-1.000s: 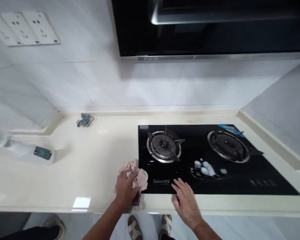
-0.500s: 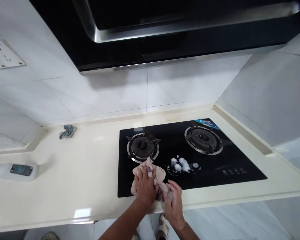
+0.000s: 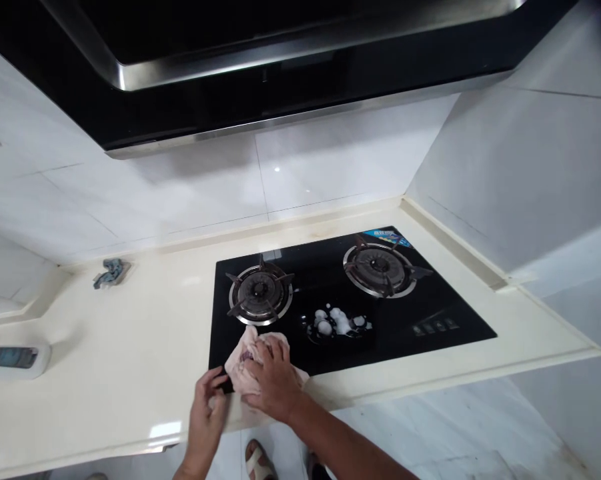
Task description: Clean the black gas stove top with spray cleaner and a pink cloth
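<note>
My right hand (image 3: pixel 275 377) presses down on a crumpled pale pink cloth (image 3: pixel 243 373), fingers bent around its top. The cloth lies at the front left of the black glass gas cooktop (image 3: pixel 300 263), partly overhanging its front edge. My left hand (image 3: pixel 207 407) is at the cooktop's front left corner, just beside the cloth. Its fingers are apart and loosely bent, with nothing in them. White foam (image 3: pixel 343 322) sits on the glass between the two burners. The left burner (image 3: pixel 259 290) is just behind the cloth; the right burner (image 3: pixel 380 267) stands farther off.
A black range hood (image 3: pixel 260 73) hangs low over the cooktop. On the cream countertop (image 3: pixel 130 347) lie a grey-blue crumpled rag (image 3: pixel 111 272) at the back left and a white device with a dark screen (image 3: pixel 13 358) at the left edge. Tiled walls close off the back and right.
The left hand has let go of the cloth and moved to its left side. The right hand has moved onto the cloth. The view has shifted, so the counter appears farther left.
</note>
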`<state>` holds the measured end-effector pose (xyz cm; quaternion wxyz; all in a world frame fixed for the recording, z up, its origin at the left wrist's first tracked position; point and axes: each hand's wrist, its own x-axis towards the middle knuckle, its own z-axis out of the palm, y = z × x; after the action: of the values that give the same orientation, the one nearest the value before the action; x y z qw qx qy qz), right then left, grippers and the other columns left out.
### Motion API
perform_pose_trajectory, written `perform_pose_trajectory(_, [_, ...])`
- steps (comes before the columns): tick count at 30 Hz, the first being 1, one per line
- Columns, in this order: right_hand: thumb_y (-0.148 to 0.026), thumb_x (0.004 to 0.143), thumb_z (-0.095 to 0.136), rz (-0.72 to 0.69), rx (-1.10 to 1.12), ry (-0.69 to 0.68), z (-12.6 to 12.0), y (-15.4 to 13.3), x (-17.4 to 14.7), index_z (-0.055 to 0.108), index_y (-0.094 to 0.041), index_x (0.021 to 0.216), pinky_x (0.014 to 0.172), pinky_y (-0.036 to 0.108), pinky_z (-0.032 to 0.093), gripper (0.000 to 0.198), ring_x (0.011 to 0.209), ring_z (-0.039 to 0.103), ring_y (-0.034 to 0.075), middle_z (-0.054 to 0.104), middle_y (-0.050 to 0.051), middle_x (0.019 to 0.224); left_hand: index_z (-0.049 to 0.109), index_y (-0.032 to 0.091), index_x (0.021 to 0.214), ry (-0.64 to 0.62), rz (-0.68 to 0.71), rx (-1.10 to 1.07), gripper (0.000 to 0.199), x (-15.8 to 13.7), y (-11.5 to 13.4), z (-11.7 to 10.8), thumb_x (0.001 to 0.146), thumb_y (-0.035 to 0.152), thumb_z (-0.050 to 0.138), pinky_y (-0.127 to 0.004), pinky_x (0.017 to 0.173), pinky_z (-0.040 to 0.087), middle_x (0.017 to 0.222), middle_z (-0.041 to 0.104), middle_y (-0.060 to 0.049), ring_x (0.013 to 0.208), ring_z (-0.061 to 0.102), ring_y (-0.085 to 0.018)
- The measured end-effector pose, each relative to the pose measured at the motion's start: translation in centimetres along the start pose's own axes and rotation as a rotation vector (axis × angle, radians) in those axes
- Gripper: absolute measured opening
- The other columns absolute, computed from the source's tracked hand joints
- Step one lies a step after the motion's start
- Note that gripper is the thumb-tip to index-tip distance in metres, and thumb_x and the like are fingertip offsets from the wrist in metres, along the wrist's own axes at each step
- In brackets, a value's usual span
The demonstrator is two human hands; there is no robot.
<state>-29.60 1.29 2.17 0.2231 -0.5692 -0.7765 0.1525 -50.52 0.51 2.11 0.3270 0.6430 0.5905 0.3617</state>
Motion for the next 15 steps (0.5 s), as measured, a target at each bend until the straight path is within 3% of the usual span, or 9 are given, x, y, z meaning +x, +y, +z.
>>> perform_pose_trajectory(3, [-0.062,0.069,0.078,-0.003,0.029,-0.035,0.1,0.8,-2.6,0.063,-0.032,0.117,0.105,0.053,0.029,0.059,0.122,0.041,0.033,0.054,0.006,0.132,0.057,0.020,0.119,0.146,0.103,0.274,0.038,0.9,-1.3,-1.2,0.090,0.043,0.050,-0.045,0.093,0.054,0.116,0.065,-0.011,0.110,0.063,-0.027])
perform_pose_trajectory(6, [-0.061,0.068,0.077,0.043,0.012,0.045,-1.0,5.0,-7.6,0.065,-0.028,0.109,0.098,0.049,0.033,0.054,0.112,0.046,0.030,0.059,0.005,0.119,0.061,0.020,0.111,0.164,0.281,0.442,0.031,2.0,-2.2,-0.7,0.089,0.039,0.051,-0.047,0.101,0.048,0.112,0.066,-0.011,0.111,0.061,-0.027])
perform_pose_trajectory(10, [-0.056,0.076,0.068,0.127,-0.110,0.209,-5.1,14.4,-16.0,0.064,-0.024,0.112,0.093,0.046,0.037,0.048,0.109,0.049,0.030,0.060,0.008,0.114,0.061,0.020,0.113,0.167,0.260,0.623,0.032,2.3,-2.8,0.8,0.095,0.039,0.042,-0.049,0.099,0.046,0.121,0.061,-0.014,0.118,0.057,-0.029])
perform_pose_trajectory(12, [-0.052,0.080,0.063,0.268,-0.199,0.290,-8.0,19.6,-19.6,0.064,-0.023,0.109,0.092,0.046,0.039,0.041,0.109,0.050,0.030,0.059,0.009,0.114,0.061,0.019,0.115,0.146,0.235,0.688,0.035,2.2,-2.9,1.2,0.097,0.039,0.038,-0.050,0.098,0.044,0.124,0.059,-0.015,0.121,0.056,-0.030])
perform_pose_trajectory(15, [-0.055,0.079,0.057,0.581,-0.301,0.438,-12.8,26.6,-22.7,0.064,-0.020,0.108,0.094,0.049,0.041,0.046,0.113,0.050,0.033,0.056,0.014,0.122,0.060,0.020,0.116,0.131,0.220,0.731,0.036,2.3,-2.7,1.3,0.097,0.039,0.036,-0.049,0.096,0.045,0.123,0.059,-0.014,0.120,0.056,-0.031])
